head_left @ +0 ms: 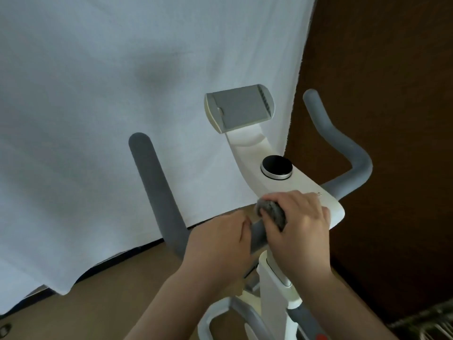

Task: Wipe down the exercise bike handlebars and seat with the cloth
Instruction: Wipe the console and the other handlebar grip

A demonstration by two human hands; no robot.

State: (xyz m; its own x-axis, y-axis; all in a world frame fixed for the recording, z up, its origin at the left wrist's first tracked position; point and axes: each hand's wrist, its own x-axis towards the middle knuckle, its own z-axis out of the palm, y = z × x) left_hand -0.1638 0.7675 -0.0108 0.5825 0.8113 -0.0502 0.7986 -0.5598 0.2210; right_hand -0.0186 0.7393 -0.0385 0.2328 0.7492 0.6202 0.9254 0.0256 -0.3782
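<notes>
Right hand: I hold the cloth bunched on the handlebar.
Left hand: grips the bar.
Risk: wad misses the underside (small contact patch).

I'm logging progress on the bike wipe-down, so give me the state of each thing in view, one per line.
cloth: bunched, wrapped on the handlebar, gripped by right hand.
right hand: curled round the cloth.
left hand: gripping the bare handlebar beside the cloth.
handlebar: left grip bare.
tablet holder: empty.
resistance knob: untouched.
</notes>
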